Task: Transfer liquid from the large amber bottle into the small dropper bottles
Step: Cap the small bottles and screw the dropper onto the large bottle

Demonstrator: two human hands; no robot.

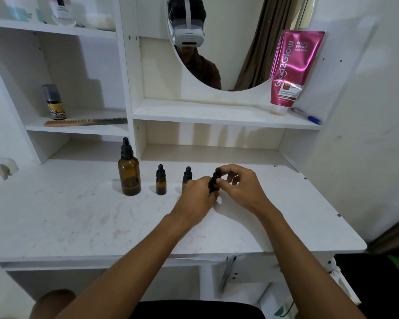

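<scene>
On the table (78, 215), the large amber bottle (129, 174) stands capped. Two small dropper bottles (161, 180) stand to its right; beyond them the left hand (198, 194) grips a third dropper bottle (213, 183), tilted, while the right hand (237, 183) pinches its cap.

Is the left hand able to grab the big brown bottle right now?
Probably not right away. The left hand is busy holding a small bottle together with the right hand. The big brown bottle stands off to its left with only bare desk between, so once freed it likely could.
</scene>
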